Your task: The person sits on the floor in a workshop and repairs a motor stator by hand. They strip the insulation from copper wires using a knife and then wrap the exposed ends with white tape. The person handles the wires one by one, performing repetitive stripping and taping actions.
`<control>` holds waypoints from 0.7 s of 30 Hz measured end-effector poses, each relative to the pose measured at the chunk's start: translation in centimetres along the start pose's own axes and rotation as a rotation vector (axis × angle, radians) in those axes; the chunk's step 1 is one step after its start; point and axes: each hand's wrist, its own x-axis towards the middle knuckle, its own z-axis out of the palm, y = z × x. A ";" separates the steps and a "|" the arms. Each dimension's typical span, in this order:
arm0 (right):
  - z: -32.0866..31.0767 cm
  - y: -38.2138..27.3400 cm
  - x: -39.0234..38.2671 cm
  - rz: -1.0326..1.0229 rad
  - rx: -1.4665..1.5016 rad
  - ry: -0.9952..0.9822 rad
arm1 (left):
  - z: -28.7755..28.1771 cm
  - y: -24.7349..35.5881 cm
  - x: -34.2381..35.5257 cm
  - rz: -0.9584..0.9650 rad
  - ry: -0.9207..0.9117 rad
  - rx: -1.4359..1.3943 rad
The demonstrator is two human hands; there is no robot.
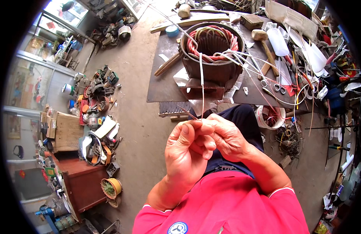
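Note:
My left hand (183, 150) and my right hand (228, 138) meet in front of my lap, fingertips pinched together on a copper wire (203, 102). The wire runs down to them from a motor stator (206, 72) on the table, its upper stretch inside a white sleeve (201, 68). A thin dark strand (187, 112) pokes out above my left fingertips; its lower end is hidden. Red and white bound windings (192, 43) ring the stator's open top. Several more white-sleeved leads (237, 54) come off its right side.
On the metal table (159, 84) lie a wooden mallet (268, 50), scissors (280, 87), a blue tape roll (172, 31) and wooden sticks (167, 64). A white bucket with wire scraps (272, 118) stands by the table's right front. Motor parts (98, 84) and a cardboard box (67, 132) occupy the left.

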 end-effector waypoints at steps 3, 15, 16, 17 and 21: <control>0.5 1.5 0.7 -0.062 0.079 0.095 | 0.3 0.0 0.3 -0.014 0.002 -0.008; -1.0 1.2 1.9 0.285 0.035 0.253 | 0.6 0.1 0.0 0.036 0.147 0.193; -1.5 0.6 1.8 -0.045 -0.231 0.075 | 0.5 0.1 -0.1 0.060 0.135 0.211; -1.9 -0.8 2.0 -0.089 -0.305 0.036 | -0.1 0.3 -0.1 0.106 0.133 0.282; -5.7 -1.7 5.2 0.150 -0.447 0.217 | 0.1 -0.2 1.0 0.101 0.105 0.412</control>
